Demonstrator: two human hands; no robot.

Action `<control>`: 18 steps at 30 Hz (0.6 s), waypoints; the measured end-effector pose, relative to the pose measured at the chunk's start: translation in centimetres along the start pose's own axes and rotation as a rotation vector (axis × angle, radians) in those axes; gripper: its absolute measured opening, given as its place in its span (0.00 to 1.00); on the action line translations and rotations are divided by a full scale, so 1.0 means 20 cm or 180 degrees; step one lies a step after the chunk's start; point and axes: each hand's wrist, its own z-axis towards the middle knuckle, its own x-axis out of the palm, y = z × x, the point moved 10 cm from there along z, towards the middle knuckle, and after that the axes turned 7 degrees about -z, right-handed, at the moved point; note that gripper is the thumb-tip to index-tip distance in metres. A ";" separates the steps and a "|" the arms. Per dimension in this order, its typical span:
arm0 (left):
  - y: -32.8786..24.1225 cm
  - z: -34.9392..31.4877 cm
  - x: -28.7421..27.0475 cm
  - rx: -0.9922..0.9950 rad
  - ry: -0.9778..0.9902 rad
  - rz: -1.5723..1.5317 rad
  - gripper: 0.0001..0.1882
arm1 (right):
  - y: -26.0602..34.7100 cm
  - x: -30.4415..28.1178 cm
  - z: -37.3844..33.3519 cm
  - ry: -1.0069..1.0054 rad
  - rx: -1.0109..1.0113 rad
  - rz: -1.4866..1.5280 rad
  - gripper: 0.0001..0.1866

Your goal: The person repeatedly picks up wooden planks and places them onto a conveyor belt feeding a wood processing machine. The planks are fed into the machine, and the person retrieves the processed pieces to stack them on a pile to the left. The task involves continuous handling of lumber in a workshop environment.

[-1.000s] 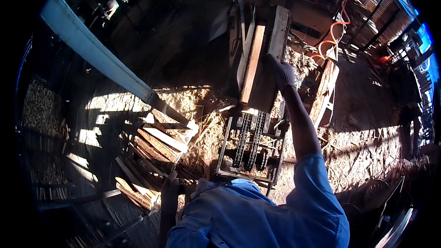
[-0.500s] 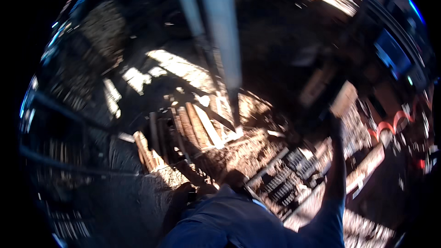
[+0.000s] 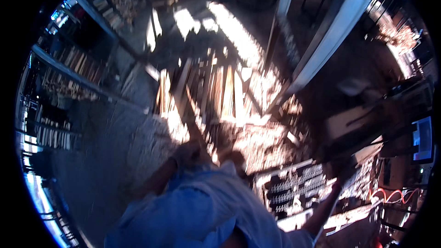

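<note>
In the head view my left hand (image 3: 186, 153) is low at the centre, closed round the lower end of a dark wooden strip (image 3: 186, 115). The strip slants up and away from me toward a row of upright-looking wooden slats (image 3: 225, 94). My right arm reaches out to the right. Its hand (image 3: 347, 169) is dark and smeared, beside a pale wooden block (image 3: 369, 152) at the edge of a dark machine-like thing (image 3: 358, 124). Whether its fingers grip the block cannot be seen.
A tray with rows of small dark metal-looking parts (image 3: 294, 188) lies between my body and right arm. Pale posts (image 3: 340, 36) rise ahead on the right. Stacked wood (image 3: 76, 71) stands behind rails at left. An orange coiled hose (image 3: 395, 196) and a screen (image 3: 421, 138) are at far right.
The view has swung left, so posts, slats and tray sit farther right or turned. My left hand and the dark strip show more plainly. My right hand stays beside the pale block.
</note>
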 end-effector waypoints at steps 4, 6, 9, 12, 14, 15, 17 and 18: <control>0.05 -0.07 -0.27 -0.0460 -0.0584 -0.0499 0.14 | 0.58 -0.57 -0.60 -0.0650 -0.0576 0.0507 0.36; 0.18 -0.04 -0.42 -0.0671 -0.0752 -0.0623 0.13 | 0.90 -0.61 -0.87 -0.0216 -0.1062 0.1366 0.31; 0.27 0.08 -0.55 -0.0805 -0.0578 -0.0578 0.12 | 1.39 -0.50 -1.17 0.0992 -0.1539 0.1598 0.34; 0.26 0.32 -0.67 -0.0305 -0.0217 0.0080 0.13 | 1.69 -0.20 -1.44 0.2008 -0.1848 0.1406 0.35; 0.18 0.49 -0.69 0.0346 0.0003 0.0822 0.14 | 1.84 0.01 -1.61 0.2452 -0.1927 0.1266 0.34; 0.17 0.57 -0.70 0.0275 0.0065 0.0889 0.14 | 1.88 0.14 -1.70 0.2740 -0.1818 0.1292 0.34; 0.15 0.75 -0.75 0.0135 0.0226 0.1073 0.16 | 1.91 0.37 -1.89 0.3355 -0.1177 0.1077 0.32; 0.25 0.84 -0.83 -0.0364 0.0013 0.0826 0.15 | 1.93 0.50 -2.00 0.3538 -0.1115 0.1121 0.32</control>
